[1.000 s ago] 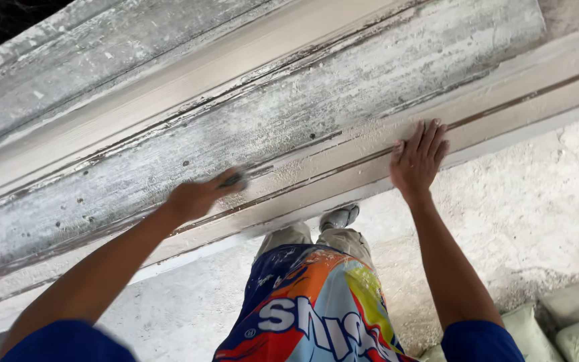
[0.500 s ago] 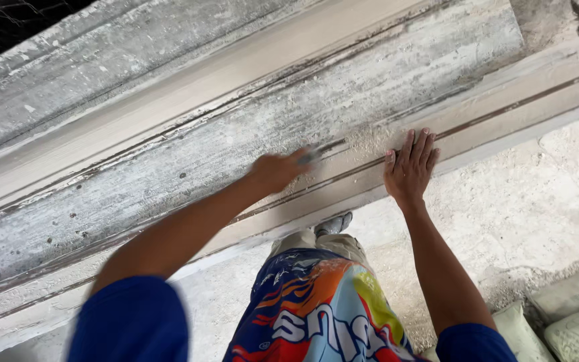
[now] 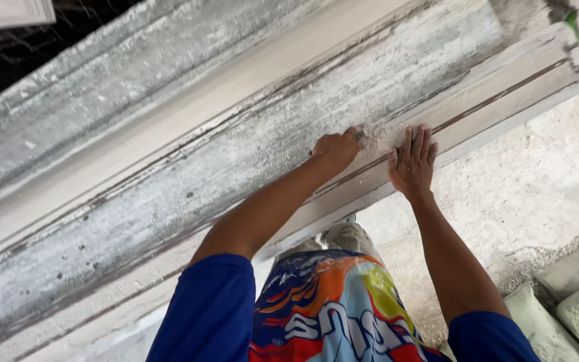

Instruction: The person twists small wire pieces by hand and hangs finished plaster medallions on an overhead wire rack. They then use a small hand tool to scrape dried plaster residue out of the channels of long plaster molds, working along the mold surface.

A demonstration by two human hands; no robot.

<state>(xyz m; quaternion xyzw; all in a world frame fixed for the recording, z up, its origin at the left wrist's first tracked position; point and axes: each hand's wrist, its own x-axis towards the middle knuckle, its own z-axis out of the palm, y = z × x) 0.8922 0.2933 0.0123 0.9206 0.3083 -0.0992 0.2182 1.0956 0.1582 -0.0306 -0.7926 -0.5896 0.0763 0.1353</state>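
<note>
The left hand is pressing down on the long plaster moulding, fingers curled tight around a small rubbing pad that barely shows, near the moulding's right end. The right hand is lying flat with fingers spread on the moulding's near edge, just beside the left. Filled sacks are lying on the dusty floor at lower right.

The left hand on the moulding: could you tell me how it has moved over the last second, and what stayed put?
The left hand, closed on something small, slid rightward along the long moulded beam until it sits beside the right hand. The right hand stayed flat on the beam's ridge.
</note>
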